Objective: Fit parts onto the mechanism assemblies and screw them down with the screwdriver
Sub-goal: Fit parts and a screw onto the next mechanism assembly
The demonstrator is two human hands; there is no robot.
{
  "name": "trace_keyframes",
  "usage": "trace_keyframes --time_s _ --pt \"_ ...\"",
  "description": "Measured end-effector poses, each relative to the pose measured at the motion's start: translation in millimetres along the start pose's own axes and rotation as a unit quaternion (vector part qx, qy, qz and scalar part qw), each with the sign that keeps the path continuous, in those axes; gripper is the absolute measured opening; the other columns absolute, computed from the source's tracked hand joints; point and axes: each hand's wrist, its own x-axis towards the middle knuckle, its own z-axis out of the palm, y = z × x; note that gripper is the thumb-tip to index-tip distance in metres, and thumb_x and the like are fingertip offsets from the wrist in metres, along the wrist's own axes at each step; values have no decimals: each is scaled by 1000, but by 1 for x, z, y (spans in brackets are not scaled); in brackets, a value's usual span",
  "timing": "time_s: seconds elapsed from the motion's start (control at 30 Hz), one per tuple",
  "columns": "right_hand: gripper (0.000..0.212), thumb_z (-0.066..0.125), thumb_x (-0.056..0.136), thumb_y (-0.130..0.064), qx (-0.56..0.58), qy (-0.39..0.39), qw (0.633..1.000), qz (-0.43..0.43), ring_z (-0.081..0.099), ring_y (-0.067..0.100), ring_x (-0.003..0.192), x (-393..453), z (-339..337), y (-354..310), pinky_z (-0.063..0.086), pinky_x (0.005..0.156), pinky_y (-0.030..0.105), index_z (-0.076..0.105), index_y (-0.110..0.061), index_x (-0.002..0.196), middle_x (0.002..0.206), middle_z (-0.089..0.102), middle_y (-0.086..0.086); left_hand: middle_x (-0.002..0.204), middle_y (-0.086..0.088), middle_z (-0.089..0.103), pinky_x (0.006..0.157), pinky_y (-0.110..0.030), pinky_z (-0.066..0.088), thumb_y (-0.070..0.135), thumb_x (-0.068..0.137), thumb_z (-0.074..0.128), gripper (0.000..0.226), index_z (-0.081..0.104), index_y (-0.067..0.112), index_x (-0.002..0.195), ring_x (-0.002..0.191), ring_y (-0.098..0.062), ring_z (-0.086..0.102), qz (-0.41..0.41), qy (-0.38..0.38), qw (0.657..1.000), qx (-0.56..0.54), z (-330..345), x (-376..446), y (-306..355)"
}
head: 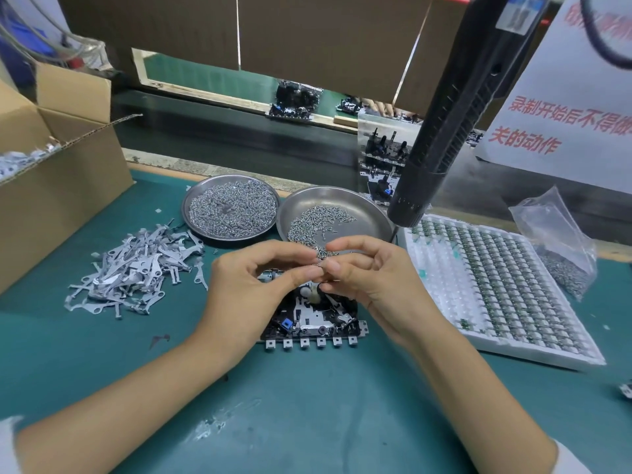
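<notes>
A black mechanism assembly [318, 319] with a blue part and a row of metal tabs lies on the green mat, partly hidden under both hands. My left hand [253, 285] and my right hand [362, 271] meet just above it, fingertips pinching a small metal screw [320, 254] between them. A black electric screwdriver [455, 107] hangs from above at the right, tip close to the right dish, untouched by either hand.
Two steel dishes hold small metal parts [232, 206] and screws [318, 217]. A heap of grey metal levers [136, 268] lies at the left beside a cardboard box [51, 172]. A white tray of small components [496, 285] and a plastic bag [557, 241] sit right.
</notes>
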Motion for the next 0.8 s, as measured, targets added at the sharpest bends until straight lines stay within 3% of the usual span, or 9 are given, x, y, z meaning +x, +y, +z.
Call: trace_keyframes --time_s 0.37,0.57,0.63,0.7,0.8 --pt "21 68 70 -6 44 -34 998 41 66 18 56 -1 0 -2 54 56 22 64 -2 89 69 69 13 83 0 74 76 -21 54 16 69 74 19 73 19 88 77 -15 71 7 -46 999 -18 1 -1 2" --pt "17 70 72 -13 -21 -52 998 28 66 18 61 -3 -2 -8 54 60 23 68 -6 88 70 69 10 90 -1 72 77 -16 50 18 77 69 20 73 21 97 83 -12 68 30 -63 997 24 3 -3 2" --pt "14 70 75 -17 -100 -75 992 32 67 17 63 -6 -10 -20 54 61 23 69 -10 87 71 70 8 92 4 71 78 -13 47 20 79 66 19 73 24 96 86 -7 66 33 -55 997 35 3 -3 1" --pt "5 69 83 -16 -266 -82 960 34 67 14 65 -11 -29 -39 54 63 23 71 -13 86 72 71 7 90 5 71 77 -13 48 21 79 65 17 73 26 93 85 -7 66 12 -33 999 26 2 -3 0" --pt "7 66 87 -8 -489 56 871 9 67 7 63 -10 -74 -59 54 61 22 72 -12 85 70 72 2 83 4 74 71 -14 51 24 78 65 15 72 23 91 79 -7 69 -28 -2 1000 -15 1 -1 -1"
